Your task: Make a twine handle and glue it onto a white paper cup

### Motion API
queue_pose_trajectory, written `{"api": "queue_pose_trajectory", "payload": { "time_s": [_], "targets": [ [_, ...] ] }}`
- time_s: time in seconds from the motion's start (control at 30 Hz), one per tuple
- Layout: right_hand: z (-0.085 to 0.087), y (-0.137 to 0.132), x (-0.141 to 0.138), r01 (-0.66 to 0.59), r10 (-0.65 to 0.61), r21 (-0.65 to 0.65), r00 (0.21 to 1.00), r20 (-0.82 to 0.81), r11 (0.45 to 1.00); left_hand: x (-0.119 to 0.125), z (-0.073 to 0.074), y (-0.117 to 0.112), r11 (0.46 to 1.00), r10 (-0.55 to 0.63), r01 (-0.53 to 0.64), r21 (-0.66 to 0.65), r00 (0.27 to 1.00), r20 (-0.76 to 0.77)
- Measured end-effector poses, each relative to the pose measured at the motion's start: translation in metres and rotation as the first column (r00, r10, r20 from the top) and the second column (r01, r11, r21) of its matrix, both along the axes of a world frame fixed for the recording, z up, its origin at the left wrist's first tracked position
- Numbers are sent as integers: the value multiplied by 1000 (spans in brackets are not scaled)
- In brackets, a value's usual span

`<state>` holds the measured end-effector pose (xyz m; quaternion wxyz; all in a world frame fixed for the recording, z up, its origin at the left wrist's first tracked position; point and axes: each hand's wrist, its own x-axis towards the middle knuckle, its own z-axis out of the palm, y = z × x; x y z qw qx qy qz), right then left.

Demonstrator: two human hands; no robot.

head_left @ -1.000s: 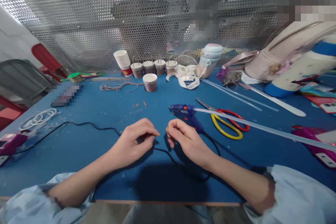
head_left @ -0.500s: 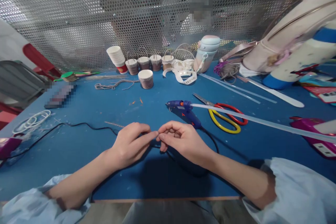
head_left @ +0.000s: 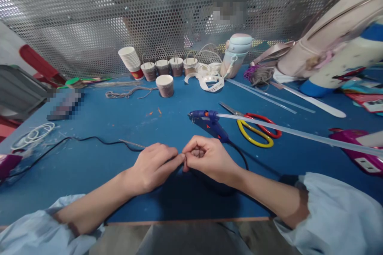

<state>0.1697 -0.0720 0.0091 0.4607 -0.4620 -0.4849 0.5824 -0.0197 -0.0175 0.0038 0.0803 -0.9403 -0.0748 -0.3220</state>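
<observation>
My left hand and my right hand meet fingertip to fingertip low over the blue table, just above its front edge. Both are closed in a pinch on something too small to make out. A thin piece of twine lies on the table just left of my left hand. The blue glue gun lies right behind my right hand, a long clear glue stick poking out of its back. Its black cord runs left across the table under my hands.
Red and yellow scissors lie right of the glue gun. Paper cups, a cup stack, ribbon, a bottle and a bag stand before the perforated metal screen. Magenta devices lie at both table sides.
My hands have come together, from a small gap to touching fingertips, and drawn a little nearer the table's front edge. The view has tipped slightly.
</observation>
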Motion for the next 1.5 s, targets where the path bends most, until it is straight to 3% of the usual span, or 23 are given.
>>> {"api": "queue_pose_trajectory", "payload": {
  "time_s": [0.17, 0.37, 0.63, 0.87, 1.03, 1.37, 1.5],
  "targets": [
    [5, 0, 2, -63, 61, -24, 996, -73, 998, 1, -1, 0, 1000, -13, 14, -21, 999, 43],
    [6, -3, 1, -26, 26, -3, 999, 27, 1000, 5, 3, -2, 998, -34, 37, -46, 997, 66],
    [6, -2, 1, -32, 31, 26, 999, 23, 999, 9, 7, -3, 998, -8, 13, -66, 997, 80],
    [5, 3, 3, 46, -50, 70, 997, 63, 997, 6, 5, 1, 990, 140, -141, 3, 986, 94],
    [4, 6, 3, 85, -89, 82, 995, 50, 993, 2, 1, 6, 976, 213, -205, -76, 970, 117],
    [1, 5, -3, 25, -37, 96, 992, 118, 995, 10, -3, 1, 977, 160, -141, -157, 980, 116],
    [5, 6, 2, 96, -120, 153, 981, 151, 984, 9, -1, 3, 960, 221, -205, -192, 973, 68]
  ]
}}
